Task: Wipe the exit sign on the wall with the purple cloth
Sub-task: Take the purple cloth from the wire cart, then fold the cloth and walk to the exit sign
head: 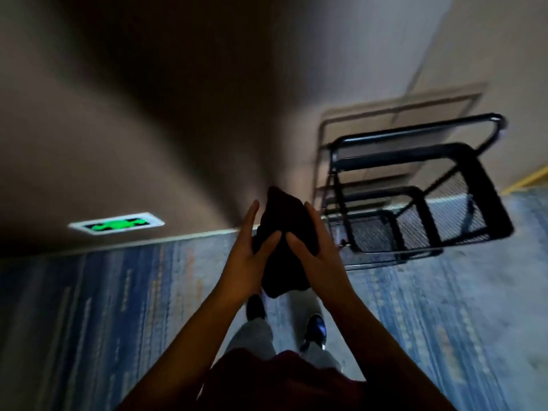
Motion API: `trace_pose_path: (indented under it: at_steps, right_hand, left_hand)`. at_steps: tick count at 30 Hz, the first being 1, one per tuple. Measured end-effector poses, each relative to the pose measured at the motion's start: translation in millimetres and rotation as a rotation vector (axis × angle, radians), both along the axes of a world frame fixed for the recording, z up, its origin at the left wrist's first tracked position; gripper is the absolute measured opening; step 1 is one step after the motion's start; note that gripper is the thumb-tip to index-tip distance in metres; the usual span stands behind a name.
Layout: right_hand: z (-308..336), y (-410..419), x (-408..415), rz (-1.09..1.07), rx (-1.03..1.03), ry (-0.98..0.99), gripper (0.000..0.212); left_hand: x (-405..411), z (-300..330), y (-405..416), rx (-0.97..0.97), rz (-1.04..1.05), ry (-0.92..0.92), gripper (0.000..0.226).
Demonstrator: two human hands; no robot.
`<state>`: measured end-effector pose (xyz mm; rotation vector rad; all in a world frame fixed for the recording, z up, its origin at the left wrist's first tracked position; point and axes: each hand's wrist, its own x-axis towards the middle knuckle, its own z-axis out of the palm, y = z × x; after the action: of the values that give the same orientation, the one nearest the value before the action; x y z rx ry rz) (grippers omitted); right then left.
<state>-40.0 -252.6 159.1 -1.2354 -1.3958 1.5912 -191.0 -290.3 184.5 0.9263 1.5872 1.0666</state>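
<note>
Two bare hands are held out in front of the person, in the middle of the view. The left hand (247, 256) and the right hand (318, 256) press a dark cloth (283, 232) between them. It is the purple cloth, but in this dim light it looks almost black. The fingers of both hands are stretched out nearly straight and lie flat along the sides of the cloth. The two thumbs rest on its front, close to each other. The cloth is bunched up. Its top sticks out above the fingertips and its bottom hangs down below the palms.

The exit sign (116, 224) is low on the wall (118, 129), just above the floor edge. It sits at about 9 o'clock from the hands, well apart from them. It glows green inside a white frame. The picture is blurry, so its shapes are hard to read.

At about 2 o'clock from the hands stands a black metal cart (415, 200) with mesh shelves, close to the wall.

The floor has a blue carpet (103, 321) with pale stripes. Below the hands, at 6 o'clock, show two dark shoes (315, 329) and light trouser legs (255, 336).
</note>
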Motion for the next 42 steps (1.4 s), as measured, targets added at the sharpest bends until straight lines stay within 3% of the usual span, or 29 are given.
trace_pose_path:
  at_steps: [9,21,27,31,38,42]
  right_hand:
    - [7,-77,-145,0.155,0.055,-0.079,0.061]
    - [-12,-220,-372,0.237,0.085,0.007,0.032]
    - [3,-230,-455,0.311,0.162,0.008,0.038]
    - [1,-214,-500,0.264,0.069,0.075,0.048]
    - [-10,-187,-621,0.218,0.08,0.044,0.053]
    - [-6,-171,-682,0.158,0.04,0.014,0.058]
  left_hand:
    - [-121,-6,-120,0.021,0.18,0.083,0.078]
    - [-372,4,-297,0.049,0.48,0.233,0.073]
    - [-445,9,-288,0.079,0.377,0.132,0.062]
    - [-485,5,-270,0.058,0.295,0.105,0.064]
    - [-600,1,-239,0.023,0.403,0.019,0.033]
    - [-667,5,-217,0.045,0.415,0.066,0.036]
